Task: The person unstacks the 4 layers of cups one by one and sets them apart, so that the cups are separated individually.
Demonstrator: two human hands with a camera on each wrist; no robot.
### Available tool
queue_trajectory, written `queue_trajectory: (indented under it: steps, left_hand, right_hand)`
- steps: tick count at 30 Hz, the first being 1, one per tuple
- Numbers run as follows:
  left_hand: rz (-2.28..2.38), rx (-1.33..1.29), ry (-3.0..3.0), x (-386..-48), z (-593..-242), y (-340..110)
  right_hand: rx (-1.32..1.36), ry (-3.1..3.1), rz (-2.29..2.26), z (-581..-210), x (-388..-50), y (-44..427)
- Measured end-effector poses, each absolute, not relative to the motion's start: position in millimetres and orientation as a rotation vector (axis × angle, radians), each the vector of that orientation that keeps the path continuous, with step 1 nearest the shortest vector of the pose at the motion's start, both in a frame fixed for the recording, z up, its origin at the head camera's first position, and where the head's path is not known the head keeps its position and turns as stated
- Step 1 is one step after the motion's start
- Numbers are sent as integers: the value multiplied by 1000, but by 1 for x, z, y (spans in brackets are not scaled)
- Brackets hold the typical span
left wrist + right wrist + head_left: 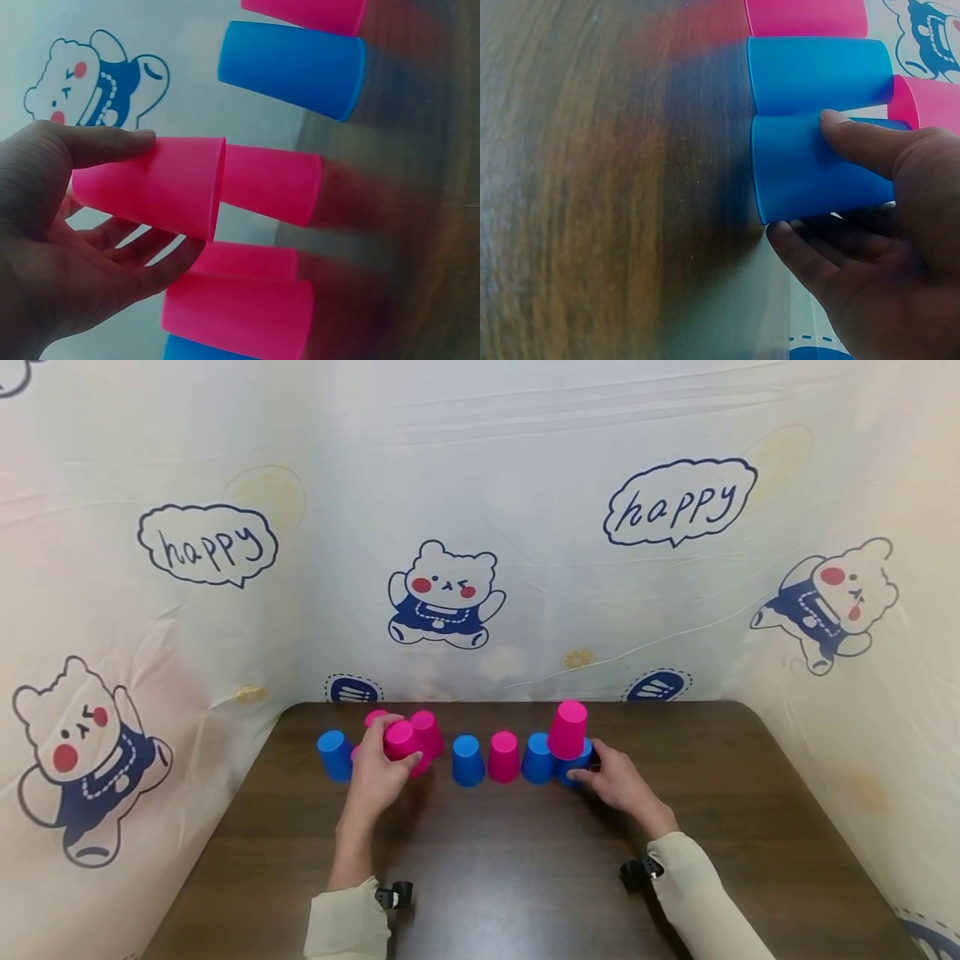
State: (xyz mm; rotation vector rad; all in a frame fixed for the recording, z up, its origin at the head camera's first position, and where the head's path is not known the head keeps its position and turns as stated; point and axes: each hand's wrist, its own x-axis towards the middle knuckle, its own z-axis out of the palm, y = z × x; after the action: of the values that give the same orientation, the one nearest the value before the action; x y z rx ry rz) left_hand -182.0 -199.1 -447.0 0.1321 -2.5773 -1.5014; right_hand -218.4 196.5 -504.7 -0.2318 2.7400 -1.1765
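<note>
My left hand (378, 768) holds a pink cup (165, 184) upside down between thumb and fingers, raised off the table. Behind it in the left wrist view stands another pink cup (274, 184), and further pink cups (240, 315) are below the fingers. At the right end of the row, my right hand (618, 777) grips an upside-down blue cup (817, 169) that stands on the table. A second blue cup (817, 75) is close beside it. One pink cup (567, 731) sits on top, over these two blue cups.
Between the hands, a blue cup (468, 762) and a pink cup (504, 757) stand upside down. Another blue cup (335, 756) is at the far left of the row. The brown wooden table (495, 868) meets a printed cloth (540, 610) at its back edge.
</note>
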Motion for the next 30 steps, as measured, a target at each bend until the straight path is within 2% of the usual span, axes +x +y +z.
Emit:
queue_trajectory:
  steps: [9, 30]
  left_hand:
    - [-1492, 133, -2685, -192, -465, -198]
    - [-1394, 171, -2813, -203, -481, -192]
  right_hand:
    - [-218, 2731, -1179, -506, -218, 198]
    - [-236, 2744, -1170, -505, -219, 197]
